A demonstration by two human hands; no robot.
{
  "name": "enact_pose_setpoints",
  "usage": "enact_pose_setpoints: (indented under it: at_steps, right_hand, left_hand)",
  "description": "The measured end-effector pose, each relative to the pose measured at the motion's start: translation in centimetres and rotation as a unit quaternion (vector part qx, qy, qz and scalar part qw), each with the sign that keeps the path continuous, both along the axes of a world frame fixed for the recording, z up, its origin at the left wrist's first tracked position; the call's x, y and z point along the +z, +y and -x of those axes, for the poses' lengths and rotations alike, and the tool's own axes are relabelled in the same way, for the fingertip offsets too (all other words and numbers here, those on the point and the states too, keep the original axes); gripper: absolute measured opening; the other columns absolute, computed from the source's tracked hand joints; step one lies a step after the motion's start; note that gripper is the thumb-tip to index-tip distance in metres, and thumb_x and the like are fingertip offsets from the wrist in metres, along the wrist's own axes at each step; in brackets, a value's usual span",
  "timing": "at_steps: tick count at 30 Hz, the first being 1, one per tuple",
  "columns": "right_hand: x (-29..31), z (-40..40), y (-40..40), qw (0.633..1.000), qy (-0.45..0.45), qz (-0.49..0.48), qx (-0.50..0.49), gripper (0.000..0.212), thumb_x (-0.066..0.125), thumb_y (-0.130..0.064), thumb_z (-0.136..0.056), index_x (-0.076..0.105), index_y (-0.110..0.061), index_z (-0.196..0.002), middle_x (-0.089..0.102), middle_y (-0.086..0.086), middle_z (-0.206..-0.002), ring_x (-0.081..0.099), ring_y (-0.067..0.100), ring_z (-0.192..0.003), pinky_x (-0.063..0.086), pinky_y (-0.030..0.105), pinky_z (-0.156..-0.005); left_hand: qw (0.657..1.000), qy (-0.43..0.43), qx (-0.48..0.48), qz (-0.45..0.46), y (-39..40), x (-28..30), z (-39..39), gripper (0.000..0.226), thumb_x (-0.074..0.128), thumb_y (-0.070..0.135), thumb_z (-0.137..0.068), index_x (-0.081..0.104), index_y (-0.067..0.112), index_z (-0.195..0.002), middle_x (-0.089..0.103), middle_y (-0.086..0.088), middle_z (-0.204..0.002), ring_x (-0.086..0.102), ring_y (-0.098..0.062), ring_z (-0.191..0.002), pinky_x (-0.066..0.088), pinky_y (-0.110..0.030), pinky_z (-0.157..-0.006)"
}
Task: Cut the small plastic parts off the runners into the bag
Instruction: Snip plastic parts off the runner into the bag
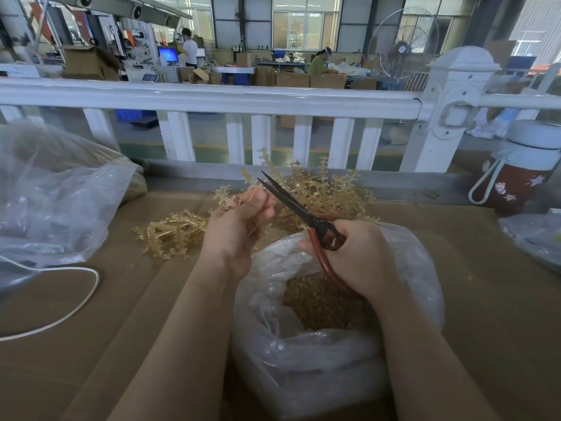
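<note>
Setting: factory hall beyond a white railing (pixel 212 97) that runs across the far edge of the work surface, well past both hands.
Surface: brown cardboard-covered table (pixel 76 314) under both forearms.
Left hand (pixel 235 229): raised over the table, fingers curled round a yellow plastic runner (pixel 226 199) whose branched end sticks out on the far left side of the fist.
Right hand (pixel 359 256): clenched round the red handles of the scissors (pixel 299 212); the dark blades are slightly parted and point up and away toward the left hand's fingertips, the tips just past them.
Bag (pixel 303 357): clear plastic, mouth open, directly below and between the two hands; a heap of cut parts (pixel 315 302), small and yellow, lies inside under the right wrist.
Runner pile (pixel 328 189): loose yellow runners heaped on the table beyond both hands, spreading out to the left of the left hand.
Left side: large crumpled clear bag (pixel 51 208) and a white cable (pixel 66 311), well apart from the left hand.
Right side: red-and-white bottle (pixel 522 174) far out past the right hand, by the railing.
</note>
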State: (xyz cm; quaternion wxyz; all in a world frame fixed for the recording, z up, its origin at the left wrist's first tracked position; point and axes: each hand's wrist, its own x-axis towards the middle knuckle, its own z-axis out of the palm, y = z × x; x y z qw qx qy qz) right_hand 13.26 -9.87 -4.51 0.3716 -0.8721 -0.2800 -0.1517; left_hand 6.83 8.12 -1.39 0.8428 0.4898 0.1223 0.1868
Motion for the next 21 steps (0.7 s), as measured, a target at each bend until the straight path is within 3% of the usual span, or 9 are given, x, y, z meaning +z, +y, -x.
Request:
enact_pose_setpoints:
  at_steps: [3, 5, 8, 14, 17, 21]
  right_hand:
    - [-0.1, -0.1, 0.1, 0.998, 0.025, -0.051, -0.001, 0.052, 0.063, -0.086, -0.064, 0.061, -0.034, -0.064, 0.063, -0.02, -0.061, 0.06, 0.001, -0.059, 0.045, 0.023, -0.054]
    - [-0.1, -0.1, 0.2, 0.993, 0.052, -0.101, 0.009, 0.062, 0.061, -0.091, -0.058, 0.067, -0.03, -0.067, 0.067, -0.018, -0.065, 0.063, 0.003, -0.061, 0.055, 0.031, -0.059]
    - [0.2, 0.0, 0.4, 0.985, 0.087, -0.145, 0.032, 0.063, 0.059, -0.092, -0.056, 0.071, -0.033, -0.073, 0.072, -0.02, -0.072, 0.068, 0.002, -0.066, 0.058, 0.031, -0.063]
    - [0.2, -0.2, 0.8, 0.979, 0.116, -0.16, 0.054, 0.022, 0.081, -0.049, -0.078, 0.072, -0.028, -0.073, 0.072, -0.012, -0.068, 0.067, 0.005, -0.061, 0.056, 0.025, -0.059]
    - [0.3, -0.2, 0.8, 0.975, 0.126, -0.175, 0.054, 0.015, 0.08, -0.033, -0.084, 0.071, -0.025, -0.075, 0.073, -0.008, -0.069, 0.067, 0.007, -0.059, 0.055, 0.022, -0.057]
    - [0.4, -0.3, 0.6, 0.97, 0.132, -0.197, 0.061, 0.015, 0.077, -0.024, -0.087, 0.07, -0.024, -0.074, 0.073, -0.005, -0.068, 0.067, 0.008, -0.057, 0.053, 0.017, -0.054]
  left_hand:
    - [1.0, 0.007, -0.023, -0.015, 0.3, -0.1, 0.0, 0.026, 0.074, 0.025, -0.074, 0.07, 0.015, -0.097, 0.07, 0.003, -0.077, 0.064, -0.006, -0.066, 0.048, -0.017, -0.059]
    - [0.997, 0.018, -0.052, -0.046, 0.0, -0.1, 0.0, 0.029, 0.076, 0.024, -0.069, 0.069, 0.015, -0.097, 0.071, 0.004, -0.08, 0.063, -0.006, -0.067, 0.048, -0.017, -0.058]
    - [0.994, 0.027, -0.087, -0.056, -0.7, -0.2, -0.1, 0.026, 0.079, 0.022, -0.064, 0.071, 0.015, -0.088, 0.07, 0.001, -0.079, 0.062, -0.009, -0.068, 0.05, -0.018, -0.061]
    - [0.991, 0.05, -0.097, -0.077, -1.4, -0.6, -0.5, 0.018, 0.081, 0.02, -0.064, 0.076, 0.018, -0.082, 0.074, -0.006, -0.087, 0.068, -0.012, -0.075, 0.05, -0.023, -0.072]
    - [0.989, 0.058, -0.098, -0.092, -1.5, -0.6, -0.4, 0.016, 0.08, 0.016, -0.07, 0.077, 0.018, -0.085, 0.076, -0.008, -0.094, 0.069, -0.012, -0.077, 0.049, -0.024, -0.073]
    - [0.988, 0.059, -0.104, -0.102, -1.6, -0.2, -0.1, 0.032, 0.08, 0.027, -0.067, 0.074, 0.017, -0.097, 0.076, -0.003, -0.092, 0.068, -0.009, -0.076, 0.045, -0.029, -0.077]
